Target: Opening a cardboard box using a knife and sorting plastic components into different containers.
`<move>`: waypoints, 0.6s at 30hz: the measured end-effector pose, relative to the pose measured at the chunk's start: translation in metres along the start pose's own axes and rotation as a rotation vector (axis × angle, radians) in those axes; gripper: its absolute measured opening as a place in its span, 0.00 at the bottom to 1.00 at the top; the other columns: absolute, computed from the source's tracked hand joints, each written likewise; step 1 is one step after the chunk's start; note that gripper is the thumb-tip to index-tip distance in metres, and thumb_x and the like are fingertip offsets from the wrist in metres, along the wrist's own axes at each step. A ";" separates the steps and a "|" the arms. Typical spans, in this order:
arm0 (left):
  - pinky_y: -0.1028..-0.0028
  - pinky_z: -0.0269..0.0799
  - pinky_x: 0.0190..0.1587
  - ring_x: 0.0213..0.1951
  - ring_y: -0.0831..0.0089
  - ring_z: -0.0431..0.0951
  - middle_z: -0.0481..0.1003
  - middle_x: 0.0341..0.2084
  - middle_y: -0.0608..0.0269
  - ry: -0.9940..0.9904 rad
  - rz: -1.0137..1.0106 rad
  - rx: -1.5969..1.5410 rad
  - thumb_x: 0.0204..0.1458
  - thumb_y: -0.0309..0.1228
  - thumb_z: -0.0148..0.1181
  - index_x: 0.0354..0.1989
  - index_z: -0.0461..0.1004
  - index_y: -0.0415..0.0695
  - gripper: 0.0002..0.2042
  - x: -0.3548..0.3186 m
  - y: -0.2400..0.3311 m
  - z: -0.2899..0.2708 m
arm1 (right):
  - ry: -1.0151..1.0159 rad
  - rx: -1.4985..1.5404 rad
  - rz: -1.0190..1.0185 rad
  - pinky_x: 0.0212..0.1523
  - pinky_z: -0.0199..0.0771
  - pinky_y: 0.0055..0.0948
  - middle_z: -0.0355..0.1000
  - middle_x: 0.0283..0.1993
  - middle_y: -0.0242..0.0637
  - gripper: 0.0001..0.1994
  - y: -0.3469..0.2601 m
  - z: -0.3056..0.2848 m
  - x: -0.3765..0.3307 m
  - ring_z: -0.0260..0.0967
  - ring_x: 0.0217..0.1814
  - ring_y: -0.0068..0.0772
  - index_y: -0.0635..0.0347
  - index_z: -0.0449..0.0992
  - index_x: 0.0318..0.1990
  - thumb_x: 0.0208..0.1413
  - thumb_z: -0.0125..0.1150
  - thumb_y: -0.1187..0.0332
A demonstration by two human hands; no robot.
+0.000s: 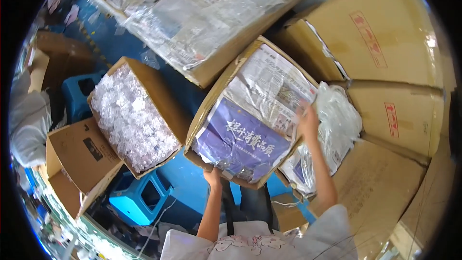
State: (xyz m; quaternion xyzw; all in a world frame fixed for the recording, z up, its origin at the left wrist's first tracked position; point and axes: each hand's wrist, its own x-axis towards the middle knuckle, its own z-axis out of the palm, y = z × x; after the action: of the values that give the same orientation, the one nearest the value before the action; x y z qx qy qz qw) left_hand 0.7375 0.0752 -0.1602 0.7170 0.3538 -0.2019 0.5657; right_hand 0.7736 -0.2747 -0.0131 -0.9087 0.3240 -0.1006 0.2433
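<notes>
Work in hand: open carton [204, 110] sits centre, right in front of the person, rims exposed. Paper layer looks mostly done: grey newsprint [260, 84] over the far half, purple sheet [226, 127] over the near half, nearly edge to edge. Left over, by the look of it: clear plastic [245, 172] showing uncovered at the near rim, top not closed. Left hand [211, 177] has its fingers curled on the near-left rim. Right hand [308, 118] is blurred at the right rim, over the newsprint edge; can't tell if it's pinching anything. Other containers: left carton [156, 98] full of crinkled clear plastic [127, 110]; big far carton [240, 50] topped with newspaper under film. What's under the paper: hidden.
</notes>
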 end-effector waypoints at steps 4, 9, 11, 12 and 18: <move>0.77 0.63 0.24 0.21 0.78 0.65 0.65 0.17 0.67 0.030 -0.215 -0.324 0.37 0.24 0.48 0.23 0.65 0.36 0.05 -0.022 0.007 0.019 | 0.090 -0.218 -0.341 0.44 0.61 0.35 0.66 0.41 0.41 0.13 0.018 0.011 0.156 0.62 0.44 0.44 0.56 0.67 0.40 0.44 0.53 0.68; 0.79 0.59 0.23 0.21 0.81 0.62 0.64 0.17 0.70 0.153 -0.054 -0.278 0.45 0.28 0.47 0.27 0.67 0.37 0.07 -0.037 -0.006 0.020 | -0.240 -0.173 -0.144 0.41 0.65 0.32 0.70 0.36 0.45 0.17 0.006 0.073 0.225 0.67 0.40 0.42 0.57 0.71 0.38 0.43 0.48 0.57; 0.80 0.59 0.26 0.24 0.82 0.62 0.65 0.20 0.70 0.171 -0.106 -0.260 0.48 0.31 0.47 0.31 0.66 0.37 0.09 -0.049 0.004 0.022 | -0.262 -0.154 -0.192 0.40 0.65 0.33 0.70 0.35 0.46 0.16 0.001 0.084 0.239 0.66 0.40 0.45 0.58 0.71 0.37 0.45 0.47 0.58; 0.80 0.59 0.27 0.26 0.81 0.63 0.65 0.23 0.70 0.103 -0.117 -0.302 0.49 0.34 0.47 0.35 0.65 0.37 0.12 -0.053 0.008 0.019 | -0.267 -0.085 -0.234 0.39 0.64 0.35 0.69 0.35 0.47 0.16 0.003 0.089 0.246 0.66 0.39 0.47 0.57 0.70 0.38 0.45 0.47 0.58; 0.73 0.65 0.37 0.42 0.69 0.66 0.64 0.43 0.60 -0.140 0.052 -0.242 0.41 0.25 0.54 0.54 0.52 0.40 0.28 -0.106 -0.046 0.006 | -0.343 -0.136 -0.340 0.39 0.62 0.36 0.68 0.35 0.49 0.19 0.006 0.121 0.245 0.64 0.40 0.50 0.58 0.67 0.40 0.41 0.51 0.56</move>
State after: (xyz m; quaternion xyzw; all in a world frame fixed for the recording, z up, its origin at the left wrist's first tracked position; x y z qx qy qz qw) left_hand 0.6338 0.0448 -0.1196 0.6366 0.3165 -0.1926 0.6763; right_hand 1.0005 -0.3890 -0.1142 -0.9682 0.1265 0.0376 0.2126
